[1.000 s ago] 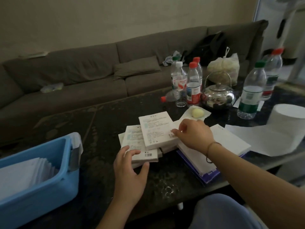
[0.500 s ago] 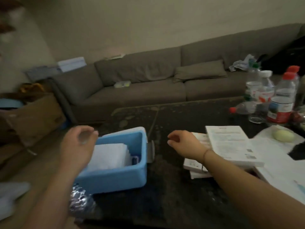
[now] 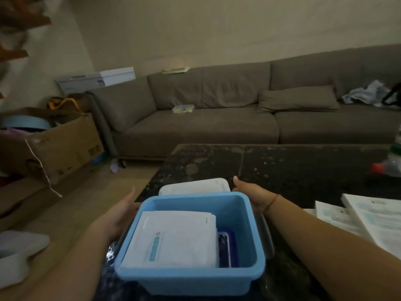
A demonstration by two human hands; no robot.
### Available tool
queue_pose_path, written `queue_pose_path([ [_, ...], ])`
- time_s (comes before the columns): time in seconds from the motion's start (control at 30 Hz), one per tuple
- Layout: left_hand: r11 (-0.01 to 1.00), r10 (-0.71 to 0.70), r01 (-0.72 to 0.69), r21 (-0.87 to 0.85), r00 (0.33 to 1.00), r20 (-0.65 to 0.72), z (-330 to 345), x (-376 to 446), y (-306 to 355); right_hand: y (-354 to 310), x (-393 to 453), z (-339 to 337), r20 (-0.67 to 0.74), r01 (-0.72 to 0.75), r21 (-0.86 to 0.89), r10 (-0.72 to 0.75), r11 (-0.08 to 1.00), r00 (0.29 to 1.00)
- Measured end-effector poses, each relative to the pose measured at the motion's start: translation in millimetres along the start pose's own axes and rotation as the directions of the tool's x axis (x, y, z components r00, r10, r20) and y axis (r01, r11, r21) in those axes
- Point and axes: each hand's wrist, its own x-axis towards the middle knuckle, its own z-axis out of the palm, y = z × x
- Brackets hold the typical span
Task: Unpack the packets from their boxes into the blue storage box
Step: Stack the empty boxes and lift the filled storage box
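Both hands flank the blue storage box (image 3: 191, 276) on the desk (image 3: 293, 170): left hand (image 3: 121, 211) and right hand (image 3: 249, 194) hold its opposite sides, packets (image 3: 173, 240) inside, boxes (image 3: 358, 216) lying rightward.

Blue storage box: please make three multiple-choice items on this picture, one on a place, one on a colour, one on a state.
1. Where do the white packets lie in the blue storage box?
A. on its left side
B. on its right side
C. outside it, on the sofa

2. What colour is the cap of the lying bottle at the right edge?
A. green
B. red
C. yellow

3. How is the blue storage box?
A. open at the top
B. closed with a lid
C. turned upside down

Key: 1 A, the stack fills the left part. 2 B, the cap shows red. 3 A, the inside is visible, with the left hand and right hand at its sides.
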Motion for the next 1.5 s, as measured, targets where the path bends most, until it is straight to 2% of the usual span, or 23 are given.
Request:
queue_pose_path([
  [0.13,1.000,0.026,-0.026,0.007,0.999,-0.026,-0.2,1.4,10.3,-14.7,-10.4,6.2,-0.019,0.027,-0.009,-0.027,1.000,0.999],
  [0.23,0.976,0.087,-0.095,-0.198,0.995,-0.048,-9.8,-4.3,24.8,-39.7,-34.7,11.4,-0.088,0.171,-0.008,-0.171,0.985,0.981],
  [0.3,0.935,0.205,-0.214,-0.282,0.977,-0.064,-10.6,-18.9,37.0,-53.2,-58.5,18.4,-0.088,0.262,-0.087,-0.269,0.961,0.959],
  [0.37,0.899,0.329,-0.342,-0.273,0.940,-0.095,-6.6,-37.0,43.5,-56.6,-83.4,22.0,-0.053,0.381,-0.147,-0.392,0.913,0.919],
  [0.43,0.877,0.422,-0.441,-0.191,0.897,-0.131,4.7,-57.4,43.2,-48.5,-102.6,25.9,-0.056,0.467,-0.206,-0.487,0.860,0.871],
  [0.53,0.864,0.487,-0.500,-0.053,0.859,-0.159,29.0,-85.6,39.6,-31.3,-124.9,38.6,-0.129,0.585,-0.270,-0.631,0.765,0.765],
  [0.6,0.856,0.494,-0.512,-0.068,0.850,-0.182,41.7,-98.8,42.9,-27.0,-135.8,44.9,-0.172,0.640,-0.258,-0.686,0.724,0.707],
  [0.73,0.789,0.544,-0.597,-0.145,0.789,-0.286,45.3,-116.4,49.6,-33.1,-155.3,48.4,-0.182,0.723,-0.243,-0.762,0.647,0.621],
  [0.8,0.765,0.559,-0.631,-0.124,0.748,-0.357,41.2,-125.8,43.6,-29.6,-164.8,47.0,-0.166,0.731,-0.272,-0.779,0.625,0.604],
  [0.9,0.774,0.606,-0.619,0.136,0.661,-0.442,35.2,-138.8,21.0,-7.2,-174.9,43.6,-0.130,0.715,-0.344,-0.785,0.608,0.605],
  [0.97,0.769,0.631,-0.586,0.254,0.636,-0.444,33.8,-142.3,3.5,16.1,-178.0,42.3,-0.136,0.647,-0.443,-0.760,0.621,0.636],
  [1.1,0.803,0.592,-0.469,0.369,0.700,-0.398,32.5,-133.5,-30.8,56.6,-178.5,38.4,-0.201,0.478,-0.580,-0.685,0.659,0.700],
  [1.17,0.803,0.585,-0.436,0.406,0.707,-0.397,33.6,-127.5,-41.9,64.9,-177.4,33.4,-0.224,0.410,-0.627,-0.658,0.662,0.719],
  [1.23,0.782,0.607,-0.426,0.455,0.685,-0.402,33.4,-124.8,-45.7,66.2,-178.0,31.8,-0.217,0.391,-0.691,-0.690,0.608,0.690],
  [1.3,0.787,0.597,-0.412,0.460,0.698,-0.395,32.4,-125.8,-45.2,62.4,-183.1,32.8,-0.209,0.381,-0.740,-0.729,0.553,0.652],
  [1.37,0.805,0.568,-0.379,0.457,0.714,-0.409,29.7,-127.5,-47.3,59.3,-186.6,34.1,-0.202,0.351,-0.774,-0.730,0.528,0.653],
  [1.43,0.802,0.567,-0.367,0.471,0.715,-0.408,28.6,-127.4,-50.7,59.5,-184.5,33.3,-0.213,0.314,-0.778,-0.699,0.543,0.682],
  [1.5,0.810,0.560,-0.380,0.447,0.728,-0.396,30.2,-127.2,-52.8,63.4,-177.1,32.8,-0.260,0.329,-0.712,-0.670,0.620,0.696],
])
